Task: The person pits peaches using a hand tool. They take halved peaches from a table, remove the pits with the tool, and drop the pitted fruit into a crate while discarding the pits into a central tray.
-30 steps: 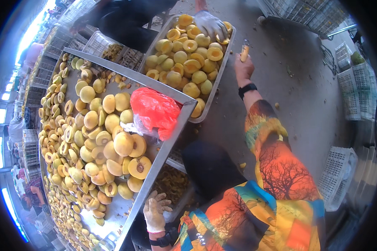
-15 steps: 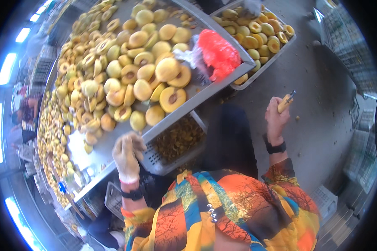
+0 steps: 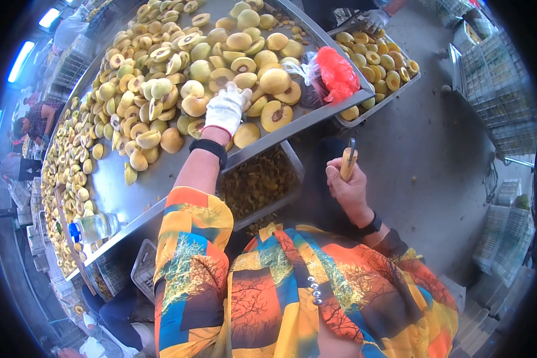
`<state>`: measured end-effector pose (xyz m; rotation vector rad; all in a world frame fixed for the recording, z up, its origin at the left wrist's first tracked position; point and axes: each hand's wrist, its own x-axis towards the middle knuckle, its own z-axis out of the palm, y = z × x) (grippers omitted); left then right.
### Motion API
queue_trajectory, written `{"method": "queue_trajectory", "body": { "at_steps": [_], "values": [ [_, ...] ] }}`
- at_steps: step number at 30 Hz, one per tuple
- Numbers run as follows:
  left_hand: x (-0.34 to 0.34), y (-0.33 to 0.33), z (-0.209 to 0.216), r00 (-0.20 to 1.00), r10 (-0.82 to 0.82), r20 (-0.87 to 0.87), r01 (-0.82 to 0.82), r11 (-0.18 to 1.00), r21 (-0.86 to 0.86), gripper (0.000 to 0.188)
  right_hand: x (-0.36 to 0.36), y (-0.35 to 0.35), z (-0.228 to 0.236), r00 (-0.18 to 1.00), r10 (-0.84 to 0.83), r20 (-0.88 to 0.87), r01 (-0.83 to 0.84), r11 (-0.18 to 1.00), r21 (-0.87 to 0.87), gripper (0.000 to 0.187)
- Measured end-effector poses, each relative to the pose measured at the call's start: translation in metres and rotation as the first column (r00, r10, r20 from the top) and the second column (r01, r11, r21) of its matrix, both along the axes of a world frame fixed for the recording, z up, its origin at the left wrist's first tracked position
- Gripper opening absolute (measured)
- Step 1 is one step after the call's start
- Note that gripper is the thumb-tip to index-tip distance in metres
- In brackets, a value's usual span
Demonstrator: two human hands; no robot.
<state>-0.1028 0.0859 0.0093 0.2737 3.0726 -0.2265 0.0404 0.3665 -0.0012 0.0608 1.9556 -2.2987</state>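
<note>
My left hand, in a white glove, reaches over the near edge of the metal table into a heap of halved yellow peaches. Its fingers are stretched out and touch the fruit; whether one is under the fingertips is partly hidden. Some halves show a brown pit or hollow at the centre. My bare right hand is closed round the light wooden handle of a small pitting tool, its narrow metal tip pointing up. It is held in front of me, off the table's near edge.
A red plastic bag lies at the table's right corner. Beyond it a tray holds peach halves, with another person's gloved hand above. Under the table edge a crate holds brownish scraps. A clear bottle lies at the left.
My left hand has moved from beside the table edge forward onto the peaches. My right hand has come left and nearer to me with the pitting tool. The view has shifted slightly.
</note>
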Motion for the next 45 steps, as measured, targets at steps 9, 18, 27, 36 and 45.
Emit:
{"method": "queue_trajectory", "body": {
  "at_steps": [9,18,27,36,45],
  "values": [
    [0.127,-0.02,0.045,0.957,-0.18,0.228,-0.288,-0.48,0.829,0.074,-0.023,-0.059,0.019,0.921,0.269,-0.282,-0.152,0.915,0.374,0.032],
    [0.239,-0.024,0.003,0.867,-0.374,0.33,-0.497,-0.598,0.629,0.056,-0.002,-0.14,0.039,0.556,0.791,-0.255,-0.671,0.608,0.424,0.042],
    [0.268,-0.001,-0.029,0.795,0.103,0.598,-0.348,-0.729,0.589,0.063,0.023,-0.156,-0.004,0.801,0.501,0.33,-0.578,0.791,0.201,0.029],
    [0.266,-0.015,-0.005,0.619,-0.192,0.761,-0.65,-0.669,0.36,0.087,0.032,-0.135,-0.007,0.565,0.825,0.007,-0.791,0.539,0.289,0.059],
    [0.269,0.014,-0.026,0.894,0.269,0.359,0.021,-0.824,0.566,0.059,0.071,-0.162,-0.004,0.863,0.437,0.254,-0.395,0.897,-0.199,0.034]
  ]
}}
